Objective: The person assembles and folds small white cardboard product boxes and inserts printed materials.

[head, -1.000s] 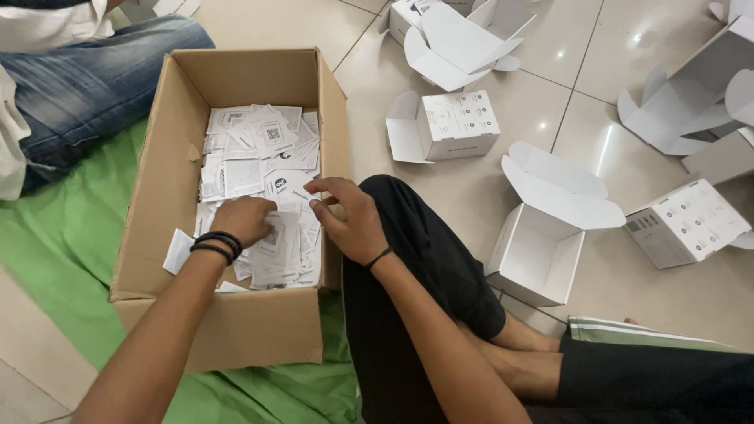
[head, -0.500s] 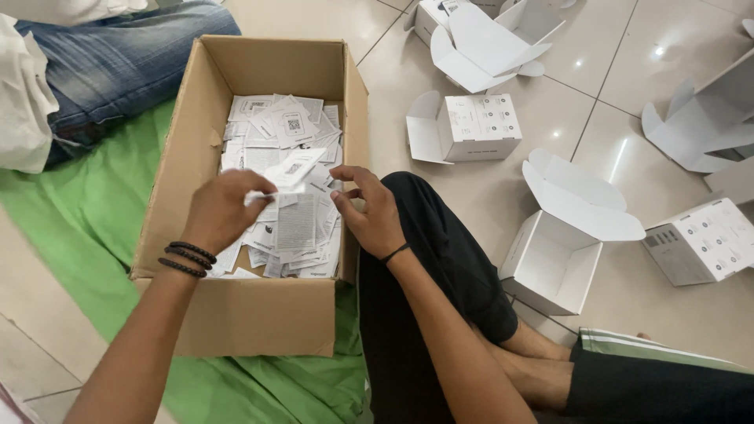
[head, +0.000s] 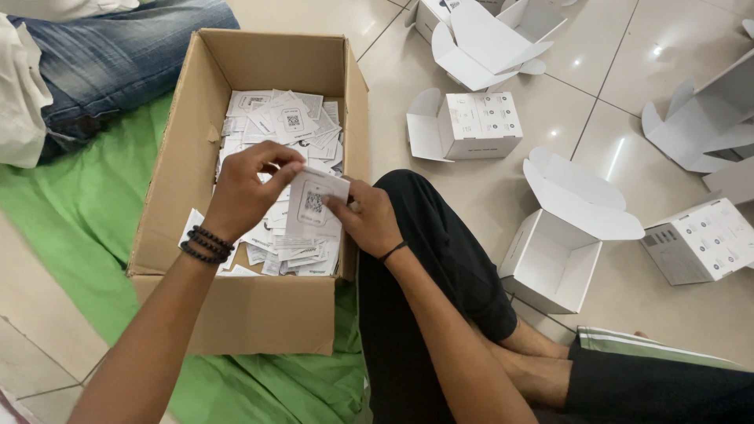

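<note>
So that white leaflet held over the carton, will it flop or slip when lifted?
The white leaflet looks thin and light, so probably floppy unless supported. Both the left hand and right hand pinch it, and it stays fairly flat. Its smooth paper may slide off the loose pile.

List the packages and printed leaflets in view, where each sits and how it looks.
Brown cardboard box: open, on green sheet, left.
White printed leaflets: loose pile inside that box.
White leaflet with a square code: held by left hand and right hand.
Small white carton: flap open, on tiles, upper centre.
Empty white carton: lid up, right of knee.
Grey-sided white carton: far right.
</note>
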